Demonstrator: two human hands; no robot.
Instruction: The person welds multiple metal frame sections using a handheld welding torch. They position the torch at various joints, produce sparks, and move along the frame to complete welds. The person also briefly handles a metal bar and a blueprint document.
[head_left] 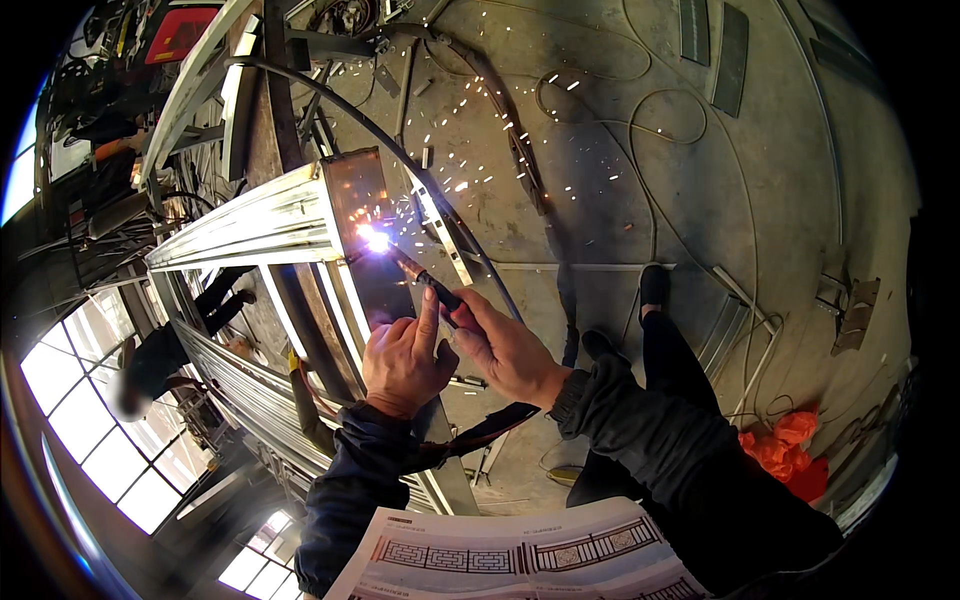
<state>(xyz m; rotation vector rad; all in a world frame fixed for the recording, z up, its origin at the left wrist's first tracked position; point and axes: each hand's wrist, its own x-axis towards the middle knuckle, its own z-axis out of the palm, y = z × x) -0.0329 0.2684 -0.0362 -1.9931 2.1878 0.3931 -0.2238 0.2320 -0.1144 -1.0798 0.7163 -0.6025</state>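
Observation:
My right hand (515, 352) is closed round the red and black handle of a welding torch (442, 292). The torch's copper-coloured nozzle points up and left at a bright arc (374, 238), and sparks spray from it. Close to the torch's neck is my left hand (405, 355), index finger stretched out against it, thumb apart and the other fingers curled in. The arc burns on the dark end plate (356, 185) of a stack of shiny metal tubes (245, 222). Glare hides the exact spot being welded.
A black cable (350, 108) arches over the work. Thin hoses (650, 95) loop across the concrete floor, by metal strips (730, 60). Orange plastic (785, 455) lies at right. Printed sheets (520, 550) with railing pictures are at the bottom. Another person (160, 355) is at left.

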